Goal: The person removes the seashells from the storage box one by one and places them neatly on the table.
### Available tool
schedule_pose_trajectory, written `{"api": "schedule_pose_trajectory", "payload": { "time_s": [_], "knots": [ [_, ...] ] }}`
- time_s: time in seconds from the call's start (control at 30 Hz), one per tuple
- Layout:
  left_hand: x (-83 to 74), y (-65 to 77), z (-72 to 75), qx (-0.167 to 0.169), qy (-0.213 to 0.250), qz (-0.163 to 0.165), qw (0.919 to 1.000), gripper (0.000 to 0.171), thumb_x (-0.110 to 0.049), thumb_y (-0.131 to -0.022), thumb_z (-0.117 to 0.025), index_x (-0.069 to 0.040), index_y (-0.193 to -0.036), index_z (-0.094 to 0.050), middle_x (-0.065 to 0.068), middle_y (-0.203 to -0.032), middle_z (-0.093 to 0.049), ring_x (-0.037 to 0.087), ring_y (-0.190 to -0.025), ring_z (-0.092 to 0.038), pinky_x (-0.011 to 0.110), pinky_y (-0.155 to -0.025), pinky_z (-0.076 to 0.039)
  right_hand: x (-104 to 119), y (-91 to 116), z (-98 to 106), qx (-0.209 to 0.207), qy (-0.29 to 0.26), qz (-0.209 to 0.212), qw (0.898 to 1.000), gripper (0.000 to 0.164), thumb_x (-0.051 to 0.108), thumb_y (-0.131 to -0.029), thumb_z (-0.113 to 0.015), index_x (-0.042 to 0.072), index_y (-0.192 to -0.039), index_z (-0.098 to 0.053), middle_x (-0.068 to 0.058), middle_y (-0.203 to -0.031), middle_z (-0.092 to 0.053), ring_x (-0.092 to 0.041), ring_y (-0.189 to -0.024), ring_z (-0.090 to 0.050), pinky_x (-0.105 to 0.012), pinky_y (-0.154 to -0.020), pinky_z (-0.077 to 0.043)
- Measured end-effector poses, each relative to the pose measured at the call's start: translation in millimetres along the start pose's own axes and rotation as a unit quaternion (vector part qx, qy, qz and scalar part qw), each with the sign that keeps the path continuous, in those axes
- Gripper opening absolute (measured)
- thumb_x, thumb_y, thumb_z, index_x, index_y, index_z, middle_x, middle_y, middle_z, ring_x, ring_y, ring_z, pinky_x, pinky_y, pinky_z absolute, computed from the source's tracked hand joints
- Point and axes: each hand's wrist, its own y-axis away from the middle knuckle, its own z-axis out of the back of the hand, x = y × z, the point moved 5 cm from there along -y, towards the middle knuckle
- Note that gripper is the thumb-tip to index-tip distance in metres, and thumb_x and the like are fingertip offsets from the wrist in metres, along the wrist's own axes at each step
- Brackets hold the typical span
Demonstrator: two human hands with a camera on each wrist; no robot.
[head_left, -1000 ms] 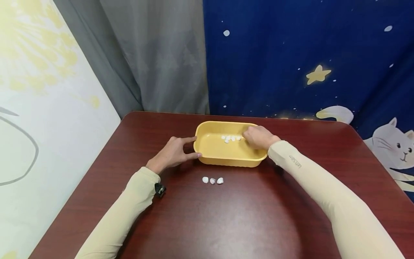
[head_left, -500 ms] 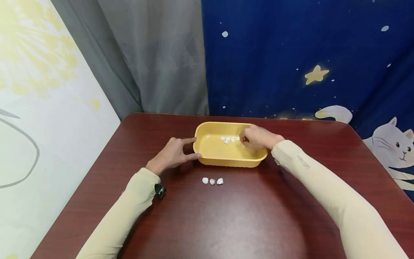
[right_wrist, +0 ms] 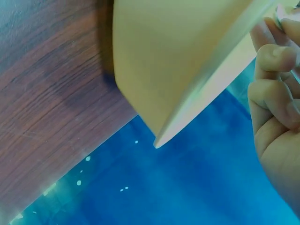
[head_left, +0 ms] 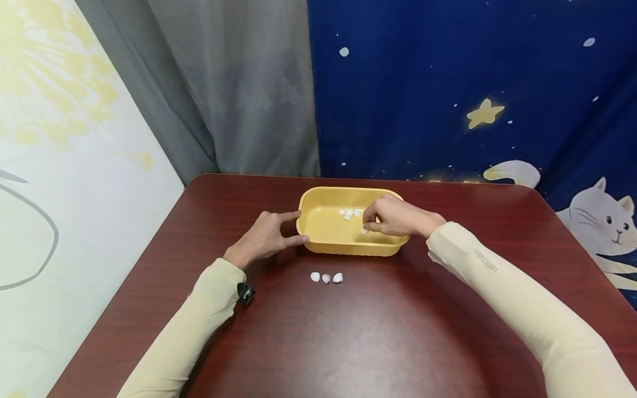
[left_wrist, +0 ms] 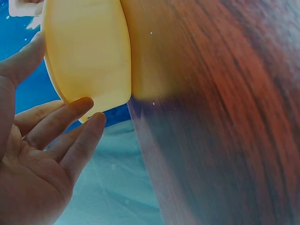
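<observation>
A yellow plastic tub (head_left: 353,251) stands toward the far side of the table. My left hand (head_left: 267,235) rests at its left end, thumb at the near corner and index finger at the far part of the rim, fingers fairly straight. The left wrist view shows these fingertips against the tub's outer wall (left_wrist: 93,47). Over the right half of the tub, my right hand (head_left: 395,215) pinches a small white seashell (head_left: 365,230) between thumb and fingers. Several white shells (head_left: 349,213) lie on the tub's floor, left of the right hand.
Three shells (head_left: 326,278) lie in a short row on the dark red table (head_left: 318,342), in front of the tub. A grey and blue curtain (head_left: 398,88) hangs behind the table, and a white patterned panel (head_left: 74,193) stands along the left.
My right hand has moved from the tub's right part toward its middle and near side, and a shell now shows in its fingertips. The left hand has stayed at the tub's end.
</observation>
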Motion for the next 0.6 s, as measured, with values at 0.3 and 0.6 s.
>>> {"api": "schedule_pose_trajectory", "payload": {
  "time_s": [0.3,0.6],
  "knots": [
    [-0.4,0.6,0.6,-0.002,-0.009,-0.002,1.0000,0.077,-0.055,-0.086,-0.074,-0.014,-0.147,-0.053,0.006,-0.073,-0.065,0.022,-0.079,-0.057,0.034,-0.084,-0.051,15.7,12.8,4.3,-0.005,-0.024,0.003,1.000,0.011,0.016,-0.087,-0.076,0.024,-0.079,-0.078,0.016,-0.071,-0.069,0.002,-0.060,-0.053,-0.022,-0.064,-0.043],
    [-0.9,-1.5,0.4,-0.004,-0.008,-0.008,0.9999,0.076,-0.055,-0.086,-0.074,-0.014,-0.146,-0.054,0.010,-0.086,-0.072,0.020,-0.076,-0.058,0.033,-0.082,-0.052,19.7,21.6,6.4,-0.037,-0.044,-0.019,0.998,0.009,0.012,-0.089,-0.072,0.018,-0.086,-0.078,0.010,-0.076,-0.071,-0.002,-0.056,-0.053,-0.023,-0.065,-0.047]
  ]
}}
